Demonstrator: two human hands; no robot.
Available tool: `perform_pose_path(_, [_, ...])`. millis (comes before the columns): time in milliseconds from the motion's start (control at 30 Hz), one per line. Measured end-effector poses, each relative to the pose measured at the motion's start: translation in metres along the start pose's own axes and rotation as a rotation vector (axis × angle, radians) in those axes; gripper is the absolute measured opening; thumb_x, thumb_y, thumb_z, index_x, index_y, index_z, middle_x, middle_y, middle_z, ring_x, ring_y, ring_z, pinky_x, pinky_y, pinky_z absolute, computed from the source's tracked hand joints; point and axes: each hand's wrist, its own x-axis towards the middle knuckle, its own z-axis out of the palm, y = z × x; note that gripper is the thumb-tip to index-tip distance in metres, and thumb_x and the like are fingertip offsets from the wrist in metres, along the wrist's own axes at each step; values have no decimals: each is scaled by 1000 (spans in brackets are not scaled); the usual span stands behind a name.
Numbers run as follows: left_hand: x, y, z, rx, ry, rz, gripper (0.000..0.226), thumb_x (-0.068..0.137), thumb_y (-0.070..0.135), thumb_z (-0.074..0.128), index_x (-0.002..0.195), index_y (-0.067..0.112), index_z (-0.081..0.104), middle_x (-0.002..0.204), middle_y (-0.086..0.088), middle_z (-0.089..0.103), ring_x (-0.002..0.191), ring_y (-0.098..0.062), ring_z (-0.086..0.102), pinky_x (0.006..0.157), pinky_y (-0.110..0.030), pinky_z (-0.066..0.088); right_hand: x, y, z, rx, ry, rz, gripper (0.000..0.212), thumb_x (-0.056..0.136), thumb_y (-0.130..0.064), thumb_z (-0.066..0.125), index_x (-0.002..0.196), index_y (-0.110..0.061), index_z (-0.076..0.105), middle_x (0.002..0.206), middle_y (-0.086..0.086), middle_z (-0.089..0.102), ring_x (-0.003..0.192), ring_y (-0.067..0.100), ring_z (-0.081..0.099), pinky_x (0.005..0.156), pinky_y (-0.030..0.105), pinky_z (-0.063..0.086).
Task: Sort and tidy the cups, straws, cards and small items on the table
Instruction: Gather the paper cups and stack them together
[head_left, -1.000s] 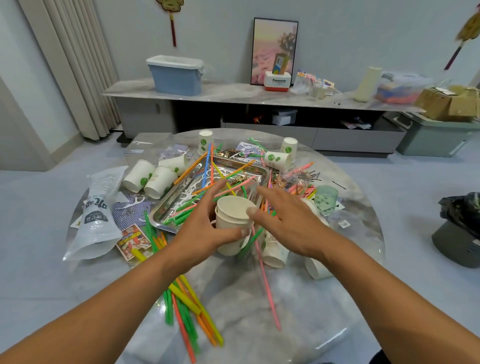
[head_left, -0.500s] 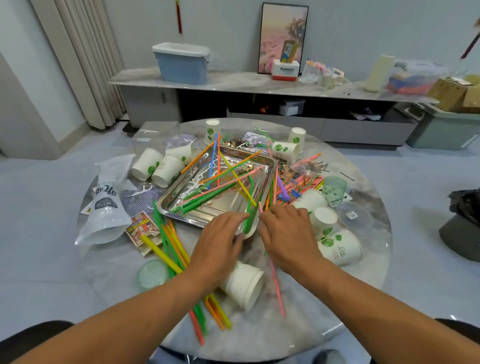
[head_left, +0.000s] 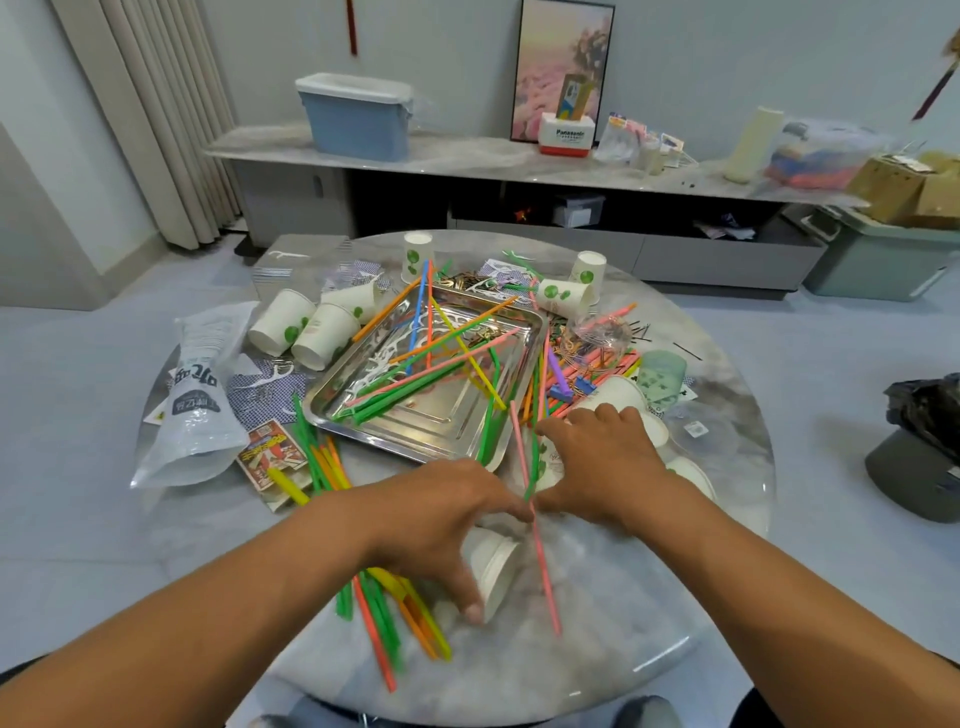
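On the round marble table (head_left: 613, 639), my left hand (head_left: 441, 525) grips a stack of white paper cups (head_left: 496, 566) lying on its side, thumb curled under the rim. My right hand (head_left: 597, 462) sits just to the right, thumb and fingers curved round a fallen paper cup with a green print (head_left: 548, 462). A long pink straw (head_left: 540, 561) runs between the two hands. The metal tray (head_left: 441, 415) beyond them holds several crossed coloured straws. More straws (head_left: 395, 613) lie under my left wrist.
Fallen cups (head_left: 301, 327) lie left of the tray and upright cups (head_left: 417, 254) stand at the far edge. A plastic cup sleeve (head_left: 197, 395), playing cards (head_left: 270, 452), a green plastic cup (head_left: 660, 374) and clips lie scattered around. A low cabinet stands behind.
The cup stack held up in both hands a second ago now lies on its side on the table under my left hand. My right hand has moved right onto another cup.
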Motion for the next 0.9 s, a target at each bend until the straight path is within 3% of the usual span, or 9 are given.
perform_pose_path(167, [8,5,10,50,-43,-29,94,68,45,89,148,36,40,139,6,53,126,-15,46,105,-35,40,1,-5,0,-30,21,-31,88,74,-69,69,147,-36,35,138,9,51,127,33,42,103,46,30])
perform_pose_path(333, [4,1,11,-239,191,-112,82,73,39,86,144,37,45,133,12,51,120,-2,49,101,-18,40,-3,3,-26,88,-9,1,88,67,-87,59,141,-43,45,134,6,50,126,31,46,102,45,34])
perform_pose_path(500, [6,3,3,-643,350,-272,69,70,33,91,127,35,51,115,11,63,100,-2,62,87,-21,52,-5,23,-46,616,-44,88,84,63,-86,63,133,-42,55,136,2,52,117,24,57,100,43,49])
perform_pose_path(600, [7,8,1,-772,406,-360,67,68,35,91,121,34,51,107,7,68,94,-7,66,85,-30,57,-5,23,-46,699,-44,100,82,70,-85,57,133,-33,60,143,0,55,122,21,56,103,43,47])
perform_pose_path(767, [6,7,-7,-844,509,-425,68,70,27,92,124,28,51,109,5,68,93,-6,66,76,-24,55,-6,12,-47,944,-92,119,79,68,-89,37,107,-29,69,114,-1,66,93,21,64,89,45,56])
perform_pose_path(900, [2,6,-14,-865,593,-397,65,60,28,90,115,32,57,108,7,70,96,-10,68,78,-29,59,-3,2,-42,1137,131,149,83,68,-81,62,135,-32,59,134,-2,58,113,19,61,100,44,53])
